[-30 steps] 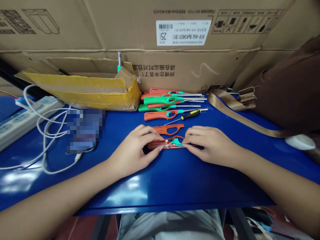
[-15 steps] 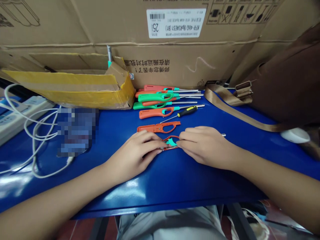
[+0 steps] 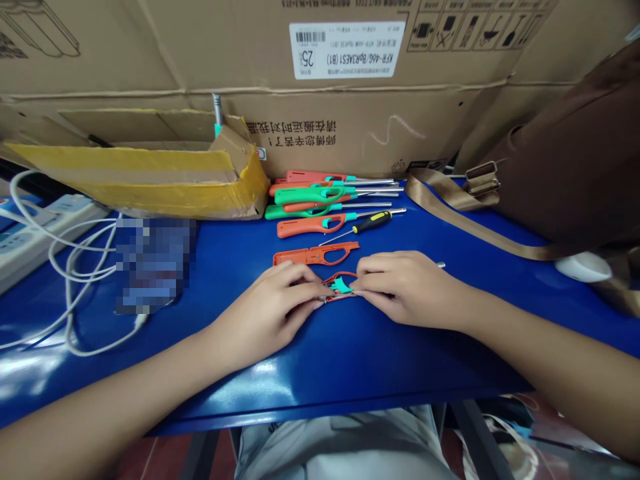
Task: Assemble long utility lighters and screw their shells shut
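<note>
An opened orange lighter half with a teal trigger [image 3: 340, 287] lies on the blue table [image 3: 350, 360], its metal tip showing past my right wrist. My left hand [image 3: 273, 310] is closed on its left end and my right hand [image 3: 405, 287] is closed on its right part, fingertips at the trigger. Just behind it lies a separate orange lighter shell half [image 3: 315, 255]. Further back sit a black-and-yellow screwdriver [image 3: 370, 222] and a row of several orange and green long-nosed lighters [image 3: 320, 197].
A yellow-taped cardboard box [image 3: 150, 177] sits at back left, big cartons [image 3: 320, 80] along the back. A white power strip and cables [image 3: 45, 247] and a blurred dark item [image 3: 153, 263] lie left. A brown bag with strap [image 3: 565, 173] and a white object [image 3: 583, 267] are on the right.
My hands closed in tighter around the lighter half, covering more of its body. The view has tilted slightly, so the scene sits a little higher and further left.
</note>
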`<state>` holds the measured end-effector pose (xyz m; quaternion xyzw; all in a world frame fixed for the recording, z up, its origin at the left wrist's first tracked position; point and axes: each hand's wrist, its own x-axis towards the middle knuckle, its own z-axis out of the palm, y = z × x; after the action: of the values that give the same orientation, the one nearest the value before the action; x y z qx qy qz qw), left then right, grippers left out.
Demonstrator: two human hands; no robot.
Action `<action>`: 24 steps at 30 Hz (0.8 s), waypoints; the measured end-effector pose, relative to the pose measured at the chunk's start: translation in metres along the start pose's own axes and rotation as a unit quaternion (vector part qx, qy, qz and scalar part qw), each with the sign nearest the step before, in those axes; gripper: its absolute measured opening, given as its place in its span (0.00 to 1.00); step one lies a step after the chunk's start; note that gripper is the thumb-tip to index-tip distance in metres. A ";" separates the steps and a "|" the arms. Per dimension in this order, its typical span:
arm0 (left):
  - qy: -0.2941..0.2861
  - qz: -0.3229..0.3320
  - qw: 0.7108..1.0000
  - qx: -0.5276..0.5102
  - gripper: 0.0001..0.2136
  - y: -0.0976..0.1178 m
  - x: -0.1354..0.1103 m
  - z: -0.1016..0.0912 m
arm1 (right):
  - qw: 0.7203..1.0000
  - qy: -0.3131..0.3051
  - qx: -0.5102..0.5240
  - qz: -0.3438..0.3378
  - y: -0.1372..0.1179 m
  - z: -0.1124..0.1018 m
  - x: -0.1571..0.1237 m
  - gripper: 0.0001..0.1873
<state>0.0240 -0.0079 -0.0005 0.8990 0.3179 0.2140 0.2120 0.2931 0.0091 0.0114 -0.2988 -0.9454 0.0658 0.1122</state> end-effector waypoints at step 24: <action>-0.016 0.016 0.998 0.061 0.18 -0.005 -0.005 0.001 | 0.988 -0.010 0.140 0.065 0.004 -0.002 0.001 0.10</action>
<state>0.0191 -0.0082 -0.0052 0.9185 0.3127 0.1831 0.1581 0.2947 0.0133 0.0128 -0.3399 -0.9068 0.2072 0.1390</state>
